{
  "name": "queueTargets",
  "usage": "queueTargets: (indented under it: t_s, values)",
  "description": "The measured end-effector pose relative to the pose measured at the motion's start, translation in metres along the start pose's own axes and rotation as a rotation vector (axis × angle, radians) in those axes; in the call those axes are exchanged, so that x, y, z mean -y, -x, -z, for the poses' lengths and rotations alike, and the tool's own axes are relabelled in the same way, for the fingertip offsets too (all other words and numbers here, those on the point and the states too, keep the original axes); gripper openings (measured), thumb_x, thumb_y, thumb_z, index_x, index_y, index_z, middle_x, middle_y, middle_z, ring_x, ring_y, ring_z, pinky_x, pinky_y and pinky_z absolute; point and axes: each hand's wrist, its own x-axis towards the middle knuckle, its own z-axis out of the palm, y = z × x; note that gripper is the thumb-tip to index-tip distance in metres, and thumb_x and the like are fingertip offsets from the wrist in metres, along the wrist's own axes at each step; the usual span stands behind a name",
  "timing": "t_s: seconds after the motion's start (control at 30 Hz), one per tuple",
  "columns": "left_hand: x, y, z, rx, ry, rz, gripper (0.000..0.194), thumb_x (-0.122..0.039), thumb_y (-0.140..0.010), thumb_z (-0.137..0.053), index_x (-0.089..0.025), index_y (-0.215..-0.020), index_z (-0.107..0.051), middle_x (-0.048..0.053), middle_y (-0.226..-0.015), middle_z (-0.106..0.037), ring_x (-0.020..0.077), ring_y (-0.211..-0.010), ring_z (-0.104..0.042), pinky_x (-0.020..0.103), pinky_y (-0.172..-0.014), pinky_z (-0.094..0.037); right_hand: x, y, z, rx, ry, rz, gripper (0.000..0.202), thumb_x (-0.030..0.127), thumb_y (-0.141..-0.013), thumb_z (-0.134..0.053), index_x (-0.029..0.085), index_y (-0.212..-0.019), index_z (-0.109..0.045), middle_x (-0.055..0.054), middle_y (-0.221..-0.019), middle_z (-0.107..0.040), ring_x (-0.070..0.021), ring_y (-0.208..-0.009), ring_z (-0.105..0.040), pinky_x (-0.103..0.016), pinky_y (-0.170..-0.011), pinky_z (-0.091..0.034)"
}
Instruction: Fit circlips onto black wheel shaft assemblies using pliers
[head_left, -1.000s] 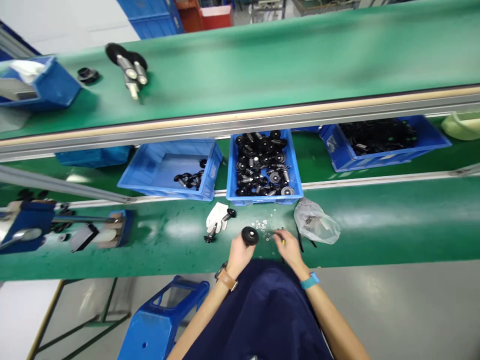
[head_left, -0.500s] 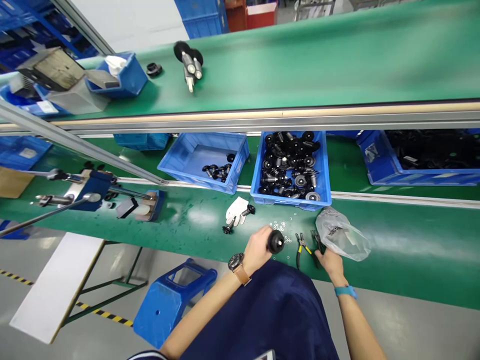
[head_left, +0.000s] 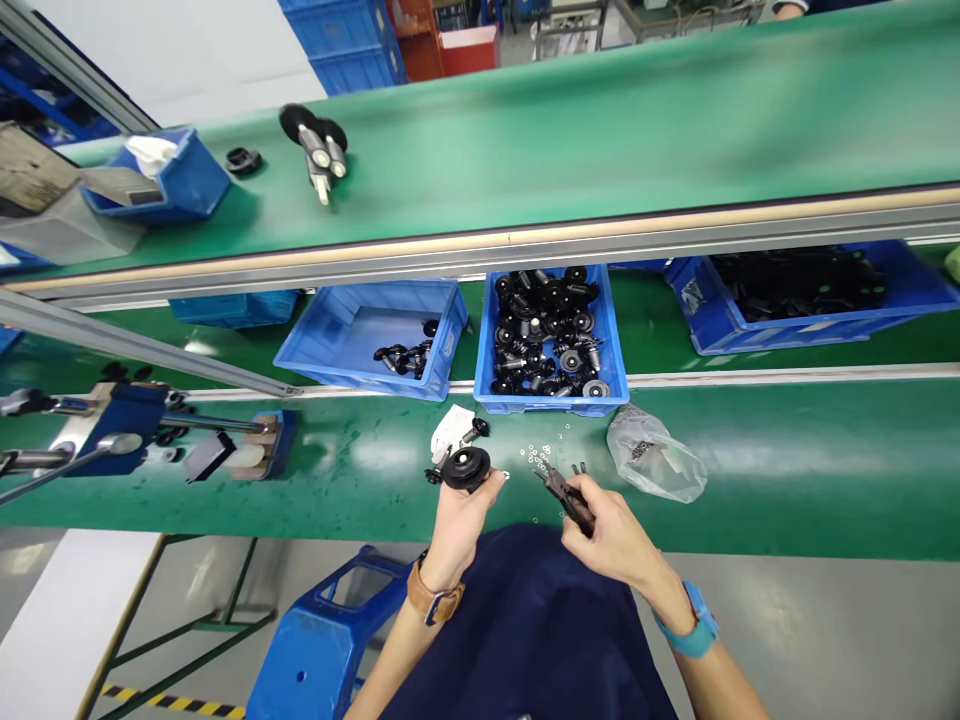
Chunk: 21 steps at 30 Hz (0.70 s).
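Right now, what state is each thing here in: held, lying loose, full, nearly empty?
Left hand: closed around a black wheel.
Black wheel: held above the bench edge.
Right hand: gripping pliers.
Pliers: held, tips pointing at the small rings.
Small rings: scattered loose on the green bench.
Plastic bag: lying crumpled on the bench.
Middle bin: heaped with black parts.
Left bin: nearly empty, few parts in one corner.

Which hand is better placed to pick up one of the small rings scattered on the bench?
Probably right: the right hand holds pliers tipped toward the small rings; the left hand is occupied gripping the black wheel.
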Motion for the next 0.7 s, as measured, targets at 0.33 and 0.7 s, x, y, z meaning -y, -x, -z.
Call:
queueTargets:
  t_s: [0.33, 0.7]
  values:
    - [-0.007, 0.008, 0.002, -0.008, -0.084, -0.052, 0.030, -0.034, -0.062, -0.088, -0.018, -0.070, -0.064, -0.002, -0.067, -0.060, 0.0136, -0.067, -0.052, 0.028, -0.070, -0.047, 0.001, -0.001, -0.010, -0.151, 0.293, 0.244, 0.025, 0.008, -0.083, -0.044, 0.023, -0.101, -0.052, -0.004, -0.088, -0.063, -0.0213, -0.076, -0.059, -0.032, -0.068, -0.044]
    - [-0.010, 0.010, 0.000, 0.031, -0.136, -0.031, 0.031, -0.037, -0.061, -0.089, -0.018, -0.067, -0.065, -0.002, -0.064, -0.057, 0.0139, -0.065, -0.050, 0.027, -0.067, -0.046, 0.003, -0.009, -0.012, -0.163, 0.469, 0.218, 0.037, 0.009, -0.089, -0.051, 0.019, -0.124, -0.055, -0.012, -0.109, -0.063, -0.0295, -0.095, -0.058, -0.044, -0.082, -0.050]
